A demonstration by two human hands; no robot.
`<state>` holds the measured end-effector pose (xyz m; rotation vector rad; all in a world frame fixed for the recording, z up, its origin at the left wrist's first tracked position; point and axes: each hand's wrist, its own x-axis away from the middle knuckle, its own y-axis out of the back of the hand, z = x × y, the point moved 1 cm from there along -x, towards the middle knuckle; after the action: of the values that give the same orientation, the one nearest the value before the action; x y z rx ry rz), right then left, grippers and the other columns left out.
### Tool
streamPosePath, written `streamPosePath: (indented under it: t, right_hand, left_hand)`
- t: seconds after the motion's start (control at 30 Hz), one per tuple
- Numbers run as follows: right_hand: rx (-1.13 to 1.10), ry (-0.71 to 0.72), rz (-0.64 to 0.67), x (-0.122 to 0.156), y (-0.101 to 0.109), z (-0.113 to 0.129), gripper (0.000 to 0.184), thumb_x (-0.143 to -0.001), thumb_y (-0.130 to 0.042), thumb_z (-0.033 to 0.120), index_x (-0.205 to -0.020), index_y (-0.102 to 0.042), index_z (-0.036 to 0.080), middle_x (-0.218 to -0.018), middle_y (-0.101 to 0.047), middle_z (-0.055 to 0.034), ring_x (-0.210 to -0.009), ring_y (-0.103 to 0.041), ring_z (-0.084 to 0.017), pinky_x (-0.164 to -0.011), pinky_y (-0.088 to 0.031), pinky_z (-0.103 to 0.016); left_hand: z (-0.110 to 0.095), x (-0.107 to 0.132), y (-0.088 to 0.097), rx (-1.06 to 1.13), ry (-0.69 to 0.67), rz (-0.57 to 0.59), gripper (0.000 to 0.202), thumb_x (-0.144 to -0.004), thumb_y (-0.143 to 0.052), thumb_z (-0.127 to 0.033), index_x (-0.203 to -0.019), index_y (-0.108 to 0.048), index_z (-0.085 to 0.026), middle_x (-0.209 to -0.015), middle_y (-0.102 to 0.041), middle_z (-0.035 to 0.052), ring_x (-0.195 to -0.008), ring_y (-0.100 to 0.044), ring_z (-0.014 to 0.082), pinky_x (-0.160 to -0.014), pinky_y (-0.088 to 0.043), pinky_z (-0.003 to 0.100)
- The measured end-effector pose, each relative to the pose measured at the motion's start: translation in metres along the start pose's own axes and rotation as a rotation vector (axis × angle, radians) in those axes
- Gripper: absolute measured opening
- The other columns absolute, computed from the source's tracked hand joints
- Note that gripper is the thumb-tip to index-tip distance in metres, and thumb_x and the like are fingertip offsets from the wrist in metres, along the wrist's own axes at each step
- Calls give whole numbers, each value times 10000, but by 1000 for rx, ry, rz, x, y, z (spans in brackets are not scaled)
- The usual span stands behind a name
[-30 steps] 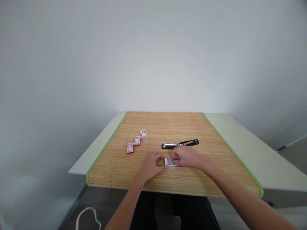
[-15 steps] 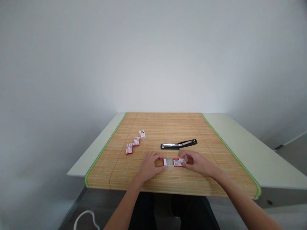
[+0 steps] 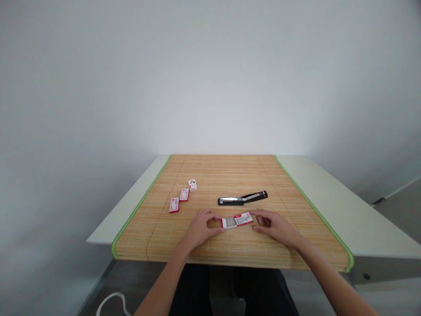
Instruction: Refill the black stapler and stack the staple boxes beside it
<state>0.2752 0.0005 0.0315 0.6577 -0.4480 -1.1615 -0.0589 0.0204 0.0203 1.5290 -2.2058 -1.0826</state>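
**Operator A:** Report the position of the staple box (image 3: 237, 220).

**Operator B:** The staple box lies flat on the bamboo mat (image 3: 230, 171), just in front of the stapler (image 3: 242, 198), on the person's side. Its long axis runs nearly parallel to the stapler, and its right end is angled slightly toward the stapler. A grey section shows at the left end and a red-and-white section at the right end.

**Operator A:** Report the condition of the hands.

**Operator B:** The left hand (image 3: 199, 226) rests on the mat in front of the stapler and to its left. Its fingers are curled, with thumb and forefinger pinched on the grey end of the staple box. The right hand (image 3: 274, 224) rests in front of the stapler and slightly to its right. It is half open, and its fingertips are at the red-and-white end. Whether they grip that end or only sit beside it cannot be told.

**Operator A:** Report the stapler itself.

**Operator B:** The stapler is black. Its upper arm is swung open, so it lies stretched out with a metal channel exposed. Neither hand touches it.

**Operator A:** List the remaining items.

**Operator B:** Three small boxes lie to the left of the stapler, well apart from it. The first small box (image 3: 174, 204) and the second small box (image 3: 184, 194) are red and white. The third small box (image 3: 192, 184) is mostly white. The row slants away from the person. The bare bench (image 3: 329, 206) shows to the right of the stapler, beyond the mat's green edge.
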Motion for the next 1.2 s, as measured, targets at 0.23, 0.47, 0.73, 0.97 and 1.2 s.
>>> streamPosePath:
  t: [0.23,0.47,0.73,0.97,1.2]
  right_hand:
    - [9,30,-14,-6,-7,0,422,-874,-710,497,-1230,-741,272,-791,-598,7,-719,-552,-174,-680,-456,-291]
    - [75,76,-56,-16,-31,19,399,-878,-720,500,-1201,-762,271,-759,-582,11,-755,-581,-183,-702,-451,-286]
    - [46,71,-51,-17,-33,17,407,-876,-721,481,-1216,-744,259,-763,-580,14,-761,-581,-185,-718,-461,-292]
    - [-156,18,-61,-14,-34,10,635,-872,-713,501,-1439,-569,255,-824,-575,29,-709,-530,-155,-669,-457,-280]
    - [-60,84,-180,-8,-35,22,446,-914,-677,499,-1312,-681,296,-927,-627,-17,-742,-548,-174,-675,-447,-302]
  left_hand:
    - [-4,-2,-3,-36,5,-6,340,-796,-822,-516,-1084,-777,-340,-1064,-697,19,-1057,-609,263,-952,-442,391]
    - [-7,-10,-7,-89,23,19,384,-775,-814,-583,-1083,-790,-354,-1022,-715,22,-1036,-605,276,-946,-427,418]
    - [-8,-10,-9,-83,11,-2,350,-759,-838,-554,-1030,-787,-339,-999,-725,10,-1028,-616,274,-927,-435,405]
    - [2,-11,-6,52,43,-110,406,-849,-751,-539,-1175,-715,-300,-1053,-702,26,-937,-629,221,-867,-497,366]
    - [20,-48,-9,-72,-12,-225,673,-772,-840,-391,-1384,-578,-293,-1434,-554,74,-1351,-482,289,-1177,-352,488]
